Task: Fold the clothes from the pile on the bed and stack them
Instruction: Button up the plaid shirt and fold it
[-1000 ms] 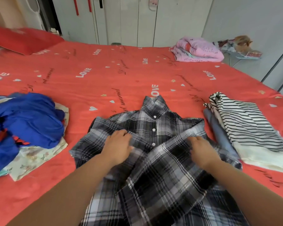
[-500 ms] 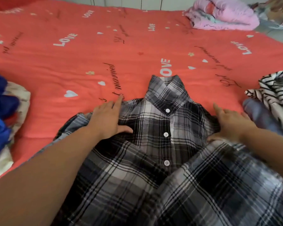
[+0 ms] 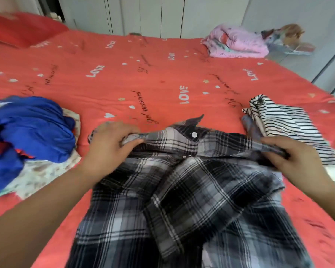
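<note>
A black, grey and white plaid shirt (image 3: 182, 190) lies front up on the red bed (image 3: 143, 84), its sleeves crossed over the body. My left hand (image 3: 110, 140) pinches the shirt's left shoulder and my right hand (image 3: 290, 157) grips its right shoulder. The shoulder line is lifted and pulled towards me, so the collar folds down. To the left lies a pile (image 3: 27, 132) of unfolded clothes, a blue garment on top of a pale floral one. To the right sits a stack (image 3: 284, 124) with a black-and-white striped garment over a grey-blue one.
A bundle of pink clothes (image 3: 238, 42) sits at the far right corner of the bed. A red pillow (image 3: 25, 28) lies at the far left. Pale wardrobe doors (image 3: 153, 14) stand behind the bed. The bed's right edge runs diagonally past the striped stack.
Both hands went from lying flat on the shirt's shoulders to pinching them, and the top of the shirt now folds down towards me. The camera has tilted back up.
</note>
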Motion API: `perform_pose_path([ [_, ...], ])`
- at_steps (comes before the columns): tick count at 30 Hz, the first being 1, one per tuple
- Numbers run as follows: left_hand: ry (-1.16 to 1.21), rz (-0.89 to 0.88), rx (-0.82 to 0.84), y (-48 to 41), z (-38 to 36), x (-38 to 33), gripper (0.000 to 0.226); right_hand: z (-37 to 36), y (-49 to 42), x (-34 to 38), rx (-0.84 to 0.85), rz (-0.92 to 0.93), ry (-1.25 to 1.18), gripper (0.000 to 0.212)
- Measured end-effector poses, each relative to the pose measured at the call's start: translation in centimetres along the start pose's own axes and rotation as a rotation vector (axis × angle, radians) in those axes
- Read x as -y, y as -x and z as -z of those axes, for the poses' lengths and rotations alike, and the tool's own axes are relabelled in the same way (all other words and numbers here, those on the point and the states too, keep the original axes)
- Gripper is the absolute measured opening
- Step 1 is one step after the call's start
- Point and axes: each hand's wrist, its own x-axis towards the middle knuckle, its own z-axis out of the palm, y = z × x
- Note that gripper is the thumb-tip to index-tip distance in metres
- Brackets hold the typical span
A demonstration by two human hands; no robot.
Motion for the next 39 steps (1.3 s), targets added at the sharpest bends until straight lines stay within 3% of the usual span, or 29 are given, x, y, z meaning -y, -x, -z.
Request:
perform_pose_path([
  [2, -0.092, -0.167, 0.169, 5.5, 2.8, -2.4, 0.019, 1.9, 6.3, 1.4, 0.116, 0.106, -0.006, 0.031],
  [5, -0.293, -0.371, 0.663, 13.9, 5.0, -4.5, 0.029, 2.7, 14.4, 1.1, 0.437, 0.255, 0.116, 0.034],
  [6, -0.329, -0.363, 0.782, 15.7, 5.3, -4.8, 0.029, 2.7, 16.0, 1.0, 0.534, 0.205, 0.137, 0.044],
  [8, -0.276, -0.211, 0.925, 17.0, 5.7, -5.3, 0.021, 2.4, 17.7, 0.9, 0.637, -0.087, -0.003, 0.054],
  [11, -0.169, 0.080, 0.739, 16.0, 4.8, -5.3, 0.020, 0.3, 17.2, 1.3, 0.481, -0.191, -0.035, 0.041],
  [14, -0.122, 0.173, 0.545, 14.0, 3.4, -6.3, 0.030, -1.4, 14.8, 5.1, 0.422, -0.175, -0.212, 0.027],
  [16, -0.054, 0.165, 0.617, 13.3, 2.1, -7.6, 0.047, -2.5, 13.9, 7.7, 0.535, -0.155, -0.344, 0.026],
  [18, -0.109, 0.027, 0.791, 13.4, 0.4, -8.7, 0.053, -3.9, 13.9, 9.0, 0.746, -0.029, -0.250, 0.032],
  [21, -0.083, -0.067, 1.160, 14.3, -1.3, -10.1, 0.036, -5.3, 14.3, 9.3, 1.075, 0.086, -0.008, 0.029],
  [23, 0.030, 0.039, 1.125, 13.7, -1.7, -10.1, 0.028, -5.4, 13.4, 8.6, 0.988, -0.002, 0.009, 0.026],
  [25, 0.027, 0.096, 0.878, 11.9, -2.0, -9.2, 0.025, -5.1, 11.4, 7.1, 0.744, -0.103, 0.018, 0.025],
  [27, -0.042, 0.098, 0.698, 9.9, -2.2, -7.7, 0.031, -5.2, 9.2, 5.3, 0.562, -0.173, 0.080, 0.029],
  [29, -0.121, 0.135, 0.632, 8.4, -2.7, -5.9, 0.043, -5.7, 7.3, 3.3, 0.491, -0.232, 0.163, 0.042],
  [32, -0.250, 0.253, 0.608, 6.9, -3.5, -2.8, 0.057, -6.9, 5.7, 0.9, 0.533, -0.278, 0.342, 0.062],
  [35, -0.411, 0.336, 0.758, 6.5, -4.5, 0.2, 0.077, -8.0, 5.2, -1.0, 0.615, -0.288, 0.509, 0.086],
  [37, -0.449, 0.370, 0.885, 7.0, -5.2, 1.4, 0.085, -8.5, 5.1, -1.5, 0.655, -0.291, 0.496, 0.081],
  [39, -0.458, 0.336, 0.893, 7.4, -5.6, 1.7, 0.075, -8.4, 4.7, -1.4, 0.665, -0.208, 0.458, 0.060],
])
